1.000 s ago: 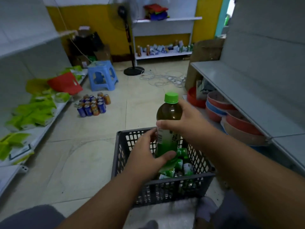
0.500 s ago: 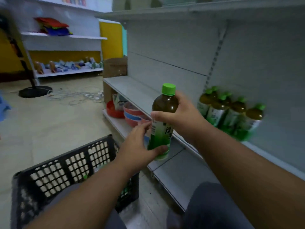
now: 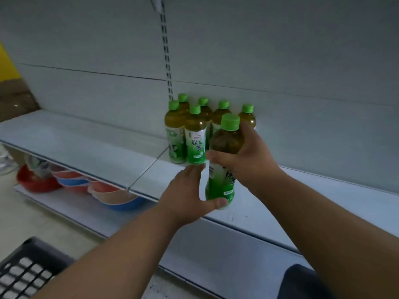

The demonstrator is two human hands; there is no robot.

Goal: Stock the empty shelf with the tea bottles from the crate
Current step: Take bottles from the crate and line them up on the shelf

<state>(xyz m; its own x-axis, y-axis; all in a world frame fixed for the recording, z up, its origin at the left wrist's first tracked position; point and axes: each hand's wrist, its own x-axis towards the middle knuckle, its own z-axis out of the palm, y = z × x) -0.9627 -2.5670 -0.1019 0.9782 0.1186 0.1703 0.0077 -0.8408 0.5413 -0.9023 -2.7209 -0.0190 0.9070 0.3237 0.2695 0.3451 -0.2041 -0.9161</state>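
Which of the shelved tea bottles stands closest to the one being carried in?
The front-row bottle with its label characters facing the camera. It stands just left of the held bottle, with the left hand's fingers just below its base; the other five shelved bottles stand behind or further left.

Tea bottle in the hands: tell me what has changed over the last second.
The held tea bottle was carried from above the crate over to the shelf, beside the six bottles standing there. The grip is unchanged: the right hand holds its upper body, the left hand its base.
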